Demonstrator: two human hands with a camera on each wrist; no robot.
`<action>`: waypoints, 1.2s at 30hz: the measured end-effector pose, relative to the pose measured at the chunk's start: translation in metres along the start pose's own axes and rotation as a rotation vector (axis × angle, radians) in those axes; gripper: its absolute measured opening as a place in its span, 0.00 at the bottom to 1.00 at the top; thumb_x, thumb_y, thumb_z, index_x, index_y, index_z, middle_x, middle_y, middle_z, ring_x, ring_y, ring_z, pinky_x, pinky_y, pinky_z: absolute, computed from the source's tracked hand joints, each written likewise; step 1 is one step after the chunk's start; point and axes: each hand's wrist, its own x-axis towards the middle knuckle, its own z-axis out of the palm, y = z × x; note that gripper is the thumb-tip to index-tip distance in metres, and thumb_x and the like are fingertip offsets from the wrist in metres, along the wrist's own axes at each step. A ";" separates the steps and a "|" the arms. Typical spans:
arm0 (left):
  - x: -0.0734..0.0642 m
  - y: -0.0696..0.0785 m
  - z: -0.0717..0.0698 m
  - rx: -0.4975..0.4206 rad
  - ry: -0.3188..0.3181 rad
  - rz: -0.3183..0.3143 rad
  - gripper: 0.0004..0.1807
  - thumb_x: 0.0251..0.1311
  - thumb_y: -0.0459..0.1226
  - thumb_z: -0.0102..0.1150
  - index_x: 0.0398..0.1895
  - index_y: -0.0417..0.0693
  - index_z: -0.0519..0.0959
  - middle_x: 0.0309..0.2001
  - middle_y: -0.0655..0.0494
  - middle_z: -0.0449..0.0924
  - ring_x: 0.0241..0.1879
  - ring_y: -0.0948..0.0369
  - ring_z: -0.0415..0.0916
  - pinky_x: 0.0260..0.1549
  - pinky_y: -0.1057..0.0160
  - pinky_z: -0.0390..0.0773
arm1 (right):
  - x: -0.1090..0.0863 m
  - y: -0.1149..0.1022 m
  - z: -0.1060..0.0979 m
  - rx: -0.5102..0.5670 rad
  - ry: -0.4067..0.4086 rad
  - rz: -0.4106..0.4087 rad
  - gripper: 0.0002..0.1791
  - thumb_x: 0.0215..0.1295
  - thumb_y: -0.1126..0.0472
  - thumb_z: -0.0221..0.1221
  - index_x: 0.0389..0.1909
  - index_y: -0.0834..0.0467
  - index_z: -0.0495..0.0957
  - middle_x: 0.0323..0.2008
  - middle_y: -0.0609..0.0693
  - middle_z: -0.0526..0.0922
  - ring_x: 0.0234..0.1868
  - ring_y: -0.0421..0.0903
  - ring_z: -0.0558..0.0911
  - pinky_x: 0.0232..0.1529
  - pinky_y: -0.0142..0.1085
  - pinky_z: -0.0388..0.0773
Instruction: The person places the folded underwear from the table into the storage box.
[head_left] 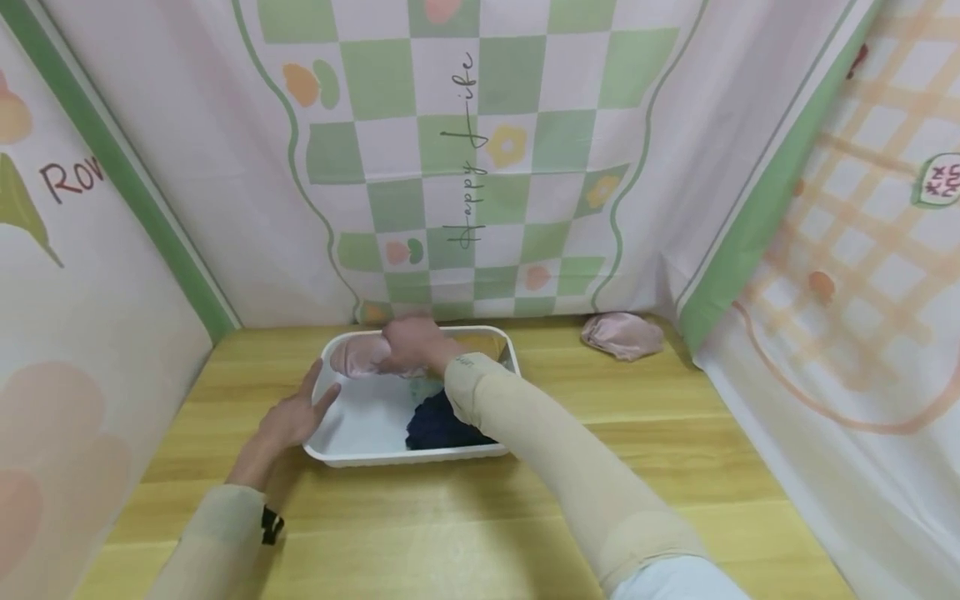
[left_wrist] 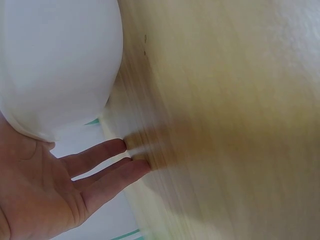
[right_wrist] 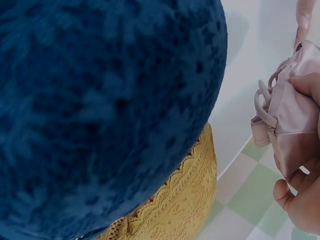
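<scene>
My right hand (head_left: 414,343) grips a pale pink satin bra (head_left: 358,357) over the back left of a white tray (head_left: 360,459). In the right wrist view, thin straps hang off the pink bra (right_wrist: 295,117), and my fingers pinch its cup. My left hand (head_left: 288,419) is at the tray's left side with its thumb across the rim. Seen from the left wrist, the fingers (left_wrist: 112,180) are straight and reach down to the tabletop. A navy lace bra (head_left: 442,425) lies at the tray's front right, and a yellow lace bra (head_left: 486,343) is behind it, partly hidden by my right arm.
Another pink cloth piece (head_left: 622,335) lies on the wooden table (head_left: 600,483) at the back right. Something pale green (head_left: 424,387) shows inside the tray beside the navy bra. Printed curtains (head_left: 517,200) hang behind the table and along both sides.
</scene>
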 end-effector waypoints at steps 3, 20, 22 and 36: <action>0.001 0.000 0.000 0.001 0.005 0.002 0.48 0.69 0.71 0.16 0.80 0.52 0.25 0.62 0.22 0.70 0.40 0.42 0.82 0.35 0.48 0.79 | 0.002 -0.005 0.001 -0.029 -0.025 0.029 0.20 0.59 0.37 0.64 0.38 0.50 0.81 0.33 0.42 0.84 0.36 0.43 0.81 0.44 0.41 0.79; -0.003 0.003 0.001 0.025 0.027 0.002 0.45 0.72 0.67 0.18 0.80 0.51 0.27 0.63 0.22 0.69 0.50 0.30 0.78 0.46 0.37 0.78 | -0.001 -0.012 0.002 -0.166 -0.092 0.077 0.40 0.57 0.29 0.62 0.65 0.48 0.74 0.66 0.45 0.75 0.63 0.50 0.71 0.68 0.48 0.66; -0.004 0.003 0.001 0.027 0.023 -0.004 0.47 0.70 0.69 0.16 0.80 0.51 0.27 0.63 0.22 0.69 0.51 0.31 0.78 0.47 0.37 0.78 | -0.003 -0.011 0.001 -0.150 -0.100 0.072 0.38 0.58 0.30 0.62 0.64 0.48 0.74 0.64 0.45 0.77 0.62 0.50 0.72 0.67 0.48 0.67; -0.004 0.003 0.004 0.037 0.025 0.002 0.47 0.73 0.66 0.25 0.80 0.50 0.25 0.62 0.22 0.70 0.48 0.32 0.80 0.46 0.38 0.79 | -0.012 0.008 -0.005 0.038 -0.091 0.092 0.29 0.64 0.37 0.61 0.60 0.48 0.78 0.57 0.46 0.83 0.56 0.47 0.80 0.55 0.43 0.78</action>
